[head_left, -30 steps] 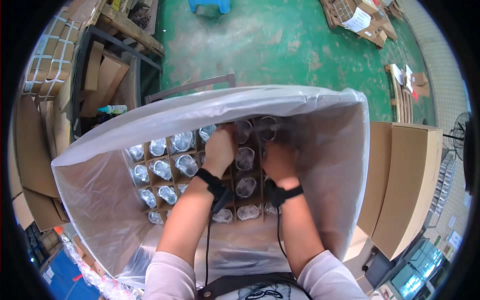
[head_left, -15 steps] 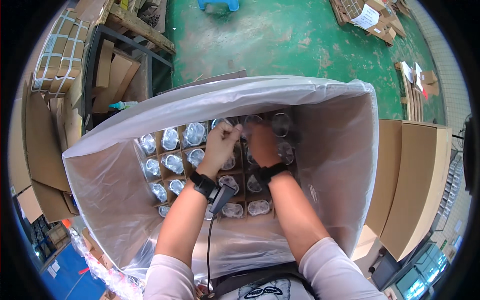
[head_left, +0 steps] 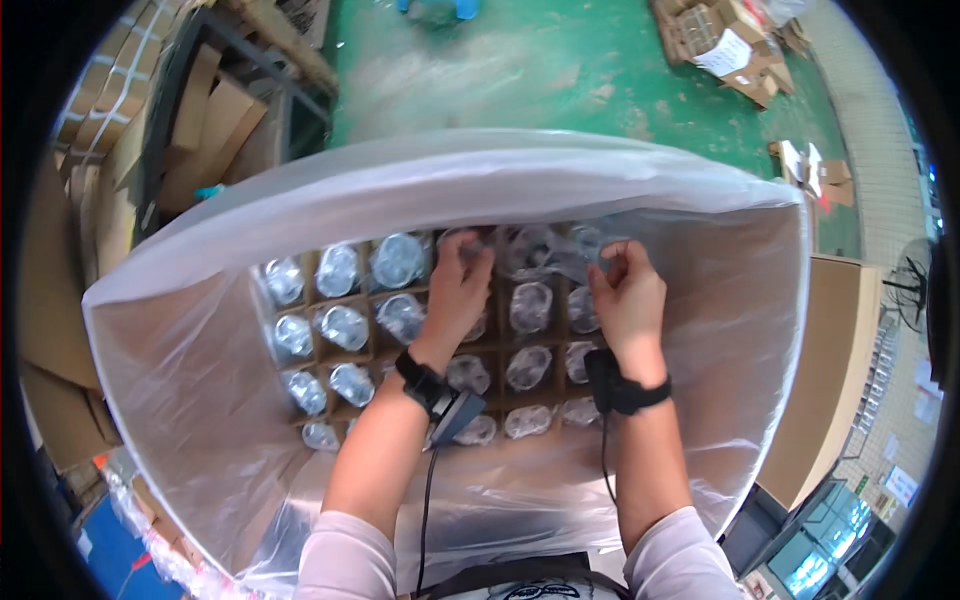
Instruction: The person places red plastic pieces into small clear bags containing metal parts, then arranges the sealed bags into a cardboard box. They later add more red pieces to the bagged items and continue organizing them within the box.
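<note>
Fingers [head_left: 630, 252] over bagged pieces [head_left: 530, 307] — cardboard dividers [head_left: 503, 365] between.

Green floor [head_left: 600, 120]: brightly lit, with a pale glare spread over its surface.
Plastic liner [head_left: 480, 190]: washed whitish along the far edge, where light is caught by the folds.
Wrapped pieces [head_left: 398, 260]: dotted with small highlights; those toward the far right are dimmed by shadow.
Left hand [head_left: 460, 295] and right hand [head_left: 630, 300]: softened by slight blur.
Glassy panels [head_left: 808, 572]: blown out in places.
Outer rim: darkened to black, straight edges bent.
</note>
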`<state>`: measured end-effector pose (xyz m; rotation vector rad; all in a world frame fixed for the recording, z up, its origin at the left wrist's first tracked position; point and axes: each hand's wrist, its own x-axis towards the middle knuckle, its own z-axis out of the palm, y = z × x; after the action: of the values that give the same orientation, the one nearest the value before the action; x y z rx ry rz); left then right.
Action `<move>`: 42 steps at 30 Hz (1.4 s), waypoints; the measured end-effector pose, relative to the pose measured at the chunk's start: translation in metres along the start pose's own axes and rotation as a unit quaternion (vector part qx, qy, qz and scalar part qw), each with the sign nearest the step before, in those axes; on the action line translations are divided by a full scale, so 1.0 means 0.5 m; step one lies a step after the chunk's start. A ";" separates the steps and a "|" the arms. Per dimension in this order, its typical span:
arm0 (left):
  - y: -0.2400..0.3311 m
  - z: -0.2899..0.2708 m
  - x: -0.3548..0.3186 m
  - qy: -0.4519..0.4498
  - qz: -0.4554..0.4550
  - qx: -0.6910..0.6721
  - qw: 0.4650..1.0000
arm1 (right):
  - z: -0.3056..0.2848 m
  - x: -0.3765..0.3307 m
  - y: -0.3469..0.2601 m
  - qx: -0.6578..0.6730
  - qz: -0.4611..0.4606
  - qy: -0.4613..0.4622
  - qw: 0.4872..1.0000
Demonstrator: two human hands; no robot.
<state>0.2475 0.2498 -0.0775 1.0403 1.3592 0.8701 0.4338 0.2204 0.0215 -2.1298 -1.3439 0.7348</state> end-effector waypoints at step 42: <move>0.002 -0.161 0.032 0.009 0.035 0.209 0.977 | 0.234 0.054 -0.102 -0.184 -0.332 -0.201 0.903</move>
<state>0.1682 0.2716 -0.0765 1.4098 1.5674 0.6567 0.3313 0.2801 -0.0335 -1.6094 -2.4242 0.6783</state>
